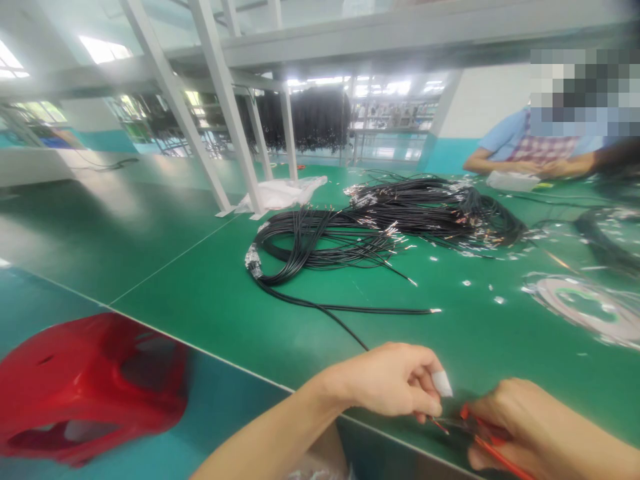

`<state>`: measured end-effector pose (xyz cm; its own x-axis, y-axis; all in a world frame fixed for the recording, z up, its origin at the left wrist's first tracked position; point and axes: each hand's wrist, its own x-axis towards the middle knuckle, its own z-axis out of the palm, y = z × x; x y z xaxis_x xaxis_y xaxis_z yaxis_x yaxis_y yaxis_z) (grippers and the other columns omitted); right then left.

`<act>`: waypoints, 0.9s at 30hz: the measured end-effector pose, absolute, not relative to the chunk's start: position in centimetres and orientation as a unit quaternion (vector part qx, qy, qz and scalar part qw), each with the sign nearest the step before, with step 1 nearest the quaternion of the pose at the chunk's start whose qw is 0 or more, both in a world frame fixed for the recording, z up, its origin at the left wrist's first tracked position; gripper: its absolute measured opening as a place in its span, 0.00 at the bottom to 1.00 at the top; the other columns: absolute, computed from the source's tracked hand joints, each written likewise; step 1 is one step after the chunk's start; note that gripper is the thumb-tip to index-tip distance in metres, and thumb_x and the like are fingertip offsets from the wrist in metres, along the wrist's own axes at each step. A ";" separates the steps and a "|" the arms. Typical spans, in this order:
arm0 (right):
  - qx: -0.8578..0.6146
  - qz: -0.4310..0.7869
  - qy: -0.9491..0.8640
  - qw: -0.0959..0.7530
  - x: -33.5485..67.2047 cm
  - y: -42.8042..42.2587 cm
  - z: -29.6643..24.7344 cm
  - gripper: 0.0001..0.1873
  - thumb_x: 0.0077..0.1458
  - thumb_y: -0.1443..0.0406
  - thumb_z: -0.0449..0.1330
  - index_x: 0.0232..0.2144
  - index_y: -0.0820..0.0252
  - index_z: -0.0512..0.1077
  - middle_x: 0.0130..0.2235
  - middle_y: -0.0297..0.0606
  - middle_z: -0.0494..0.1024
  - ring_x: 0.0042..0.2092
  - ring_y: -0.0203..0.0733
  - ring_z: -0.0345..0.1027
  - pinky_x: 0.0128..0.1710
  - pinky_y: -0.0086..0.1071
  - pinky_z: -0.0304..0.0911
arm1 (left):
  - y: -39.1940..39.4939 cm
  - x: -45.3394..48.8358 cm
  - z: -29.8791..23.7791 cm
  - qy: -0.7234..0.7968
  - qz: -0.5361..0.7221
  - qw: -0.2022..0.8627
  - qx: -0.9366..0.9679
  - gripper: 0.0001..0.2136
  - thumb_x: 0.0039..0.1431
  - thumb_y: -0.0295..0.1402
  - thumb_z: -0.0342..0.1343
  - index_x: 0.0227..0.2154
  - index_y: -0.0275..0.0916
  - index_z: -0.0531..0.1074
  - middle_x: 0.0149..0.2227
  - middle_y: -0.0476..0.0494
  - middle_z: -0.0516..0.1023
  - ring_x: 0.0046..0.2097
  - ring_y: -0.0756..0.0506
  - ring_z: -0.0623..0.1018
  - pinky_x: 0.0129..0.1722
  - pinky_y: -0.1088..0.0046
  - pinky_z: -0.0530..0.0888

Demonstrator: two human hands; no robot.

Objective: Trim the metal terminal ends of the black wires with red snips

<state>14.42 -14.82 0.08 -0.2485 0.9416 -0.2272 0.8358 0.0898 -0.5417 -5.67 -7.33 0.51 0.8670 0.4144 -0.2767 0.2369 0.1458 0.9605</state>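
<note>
My left hand (pixel 400 383) is closed in a pinch near the table's front edge. A black cable (pixel 345 325) runs from the bundle to it and disappears behind the hand. A thin reddish wire end (pixel 440 425) pokes out below its fingertips. Something white, like a tag or tape (pixel 442 384), shows at the index finger. My right hand (pixel 520 420) grips red-handled wire cutters (pixel 495 455), their blurred metal jaws close to the wire end. Beyond my hands lies a looped bundle of black cables (pixel 300 250), with pale bare tips and a silvery wrapped section.
A larger black cable pile (pixel 425 207) lies farther back. White scraps (pixel 499 300) and a flat coil (pixel 585 307) are on the right. Metal rack legs (pixel 245 153) stand beside a plastic bag (pixel 283 193). A red stool (pixel 90 387) is at lower left. A co-worker (pixel 540 147) sits opposite.
</note>
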 end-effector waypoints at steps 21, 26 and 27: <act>-0.713 0.374 -0.562 0.190 17.4 -11.9 -1.9 0.27 0.45 0.41 0.54 0.16 0.57 0.61 0.15 0.31 0.63 0.16 0.35 0.53 0.17 0.29 0.47 | -1.8 -6.9 1.0 0.462 0.289 0.346 0.763 0.04 0.56 0.27 0.49 0.32 0.37 0.68 0.30 0.47 0.71 0.34 0.49 0.70 0.38 0.70 0.67; -0.727 0.405 -0.424 0.358 18.1 -9.3 -2.4 0.24 0.42 0.44 0.60 0.19 0.59 0.67 0.15 0.33 0.69 0.15 0.34 0.56 0.17 0.28 0.49 | -0.3 -5.6 -0.3 0.412 0.186 0.263 0.852 0.12 0.51 0.28 0.55 0.40 0.37 0.68 0.40 0.43 0.71 0.42 0.44 0.69 0.43 0.69 0.66; -0.721 0.404 -0.416 0.379 18.0 -8.9 -2.4 0.23 0.42 0.45 0.61 0.19 0.59 0.68 0.16 0.33 0.70 0.16 0.34 0.57 0.17 0.28 0.49 | -0.3 -4.9 -0.6 0.399 0.166 0.267 0.861 0.12 0.51 0.28 0.56 0.40 0.37 0.68 0.39 0.43 0.72 0.41 0.44 0.69 0.42 0.69 0.67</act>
<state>17.99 -8.95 -2.44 0.3276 0.9063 -0.2671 0.2951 -0.3667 -0.8823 -4.91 -0.31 -0.62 0.6264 0.7759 0.0742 0.5984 -0.5397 0.5921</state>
